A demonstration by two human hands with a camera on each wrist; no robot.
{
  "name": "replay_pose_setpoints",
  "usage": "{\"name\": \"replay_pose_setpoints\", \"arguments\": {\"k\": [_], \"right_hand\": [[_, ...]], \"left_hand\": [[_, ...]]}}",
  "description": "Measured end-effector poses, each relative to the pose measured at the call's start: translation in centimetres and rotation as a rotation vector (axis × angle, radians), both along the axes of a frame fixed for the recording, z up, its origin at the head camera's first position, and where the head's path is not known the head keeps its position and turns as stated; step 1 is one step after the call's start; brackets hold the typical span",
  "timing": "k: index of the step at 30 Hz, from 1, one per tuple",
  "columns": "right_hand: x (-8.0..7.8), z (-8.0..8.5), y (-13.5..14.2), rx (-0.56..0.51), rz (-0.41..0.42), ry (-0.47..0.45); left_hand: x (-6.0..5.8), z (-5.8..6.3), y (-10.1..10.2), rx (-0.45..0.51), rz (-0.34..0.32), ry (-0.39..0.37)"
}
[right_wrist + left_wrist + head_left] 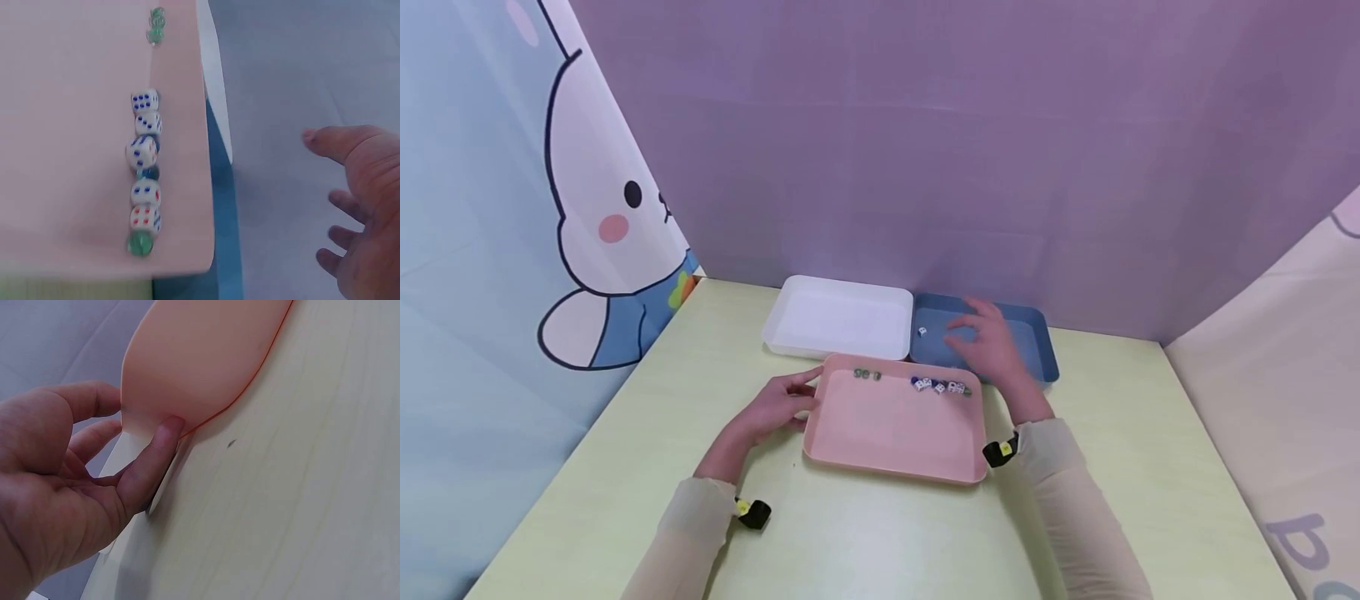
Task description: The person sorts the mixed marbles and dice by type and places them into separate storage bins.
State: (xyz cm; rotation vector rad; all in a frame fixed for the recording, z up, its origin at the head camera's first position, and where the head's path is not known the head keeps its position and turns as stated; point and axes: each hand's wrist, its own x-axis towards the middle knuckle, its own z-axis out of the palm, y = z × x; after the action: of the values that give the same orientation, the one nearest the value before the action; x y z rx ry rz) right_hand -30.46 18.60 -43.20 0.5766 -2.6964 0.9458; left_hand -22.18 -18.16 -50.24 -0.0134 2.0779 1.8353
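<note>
My left hand [778, 406] grips the left end of a shallow pink tray [891, 429]; in the left wrist view its thumb [164, 434] presses the tray's outer wall, with fingers by the rim. White dice [145, 194] and dark blue marbles [149, 172] lie in a row along the tray's far side, a green marble [140, 243] at the row's end. Several more green marbles [156, 26] sit further left along that side. Over the blue tray [1047, 350] hangs my right hand [988, 342], fingers apart and holding nothing. One white die [922, 332] lies in the blue tray.
A white tray [842, 317] stands left of the blue one, both close to the purple back curtain [925, 167]. The pink tray's far edge overlaps their front edges in the head view. Printed curtains flank the pale wooden table [850, 550].
</note>
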Motion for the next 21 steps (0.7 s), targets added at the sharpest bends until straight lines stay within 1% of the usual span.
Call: {"name": "replay_pose_setpoints", "arguments": {"k": [4, 7, 10, 13, 17, 21], "right_hand": [[0.6, 0.4, -1.1, 0.088, 0.043, 0.014], [0.9, 0.7, -2.1, 0.164, 0.078, 0.034], [1.1, 0.7, -3.0, 0.258, 0.109, 0.066], [1.3, 0.3, -3.6, 0.347, 0.126, 0.066], [1.5, -0.4, -4.0, 0.396, 0.153, 0.049], [1.7, -0.5, -4.4, 0.441, 0.171, 0.023]], "left_hand": [[0.0, 0.0, 0.1, 0.002, -0.006, -0.009], [0.1, 0.2, -0.1, 0.011, 0.013, -0.003], [0.0, 0.2, -0.4, 0.024, 0.013, 0.015], [0.0, 0.1, -0.5, 0.035, 0.002, 0.018], [0.2, 0.1, -0.5, 0.038, -0.008, 0.009], [0.1, 0.1, -0.4, 0.043, -0.018, 0.005]]}}
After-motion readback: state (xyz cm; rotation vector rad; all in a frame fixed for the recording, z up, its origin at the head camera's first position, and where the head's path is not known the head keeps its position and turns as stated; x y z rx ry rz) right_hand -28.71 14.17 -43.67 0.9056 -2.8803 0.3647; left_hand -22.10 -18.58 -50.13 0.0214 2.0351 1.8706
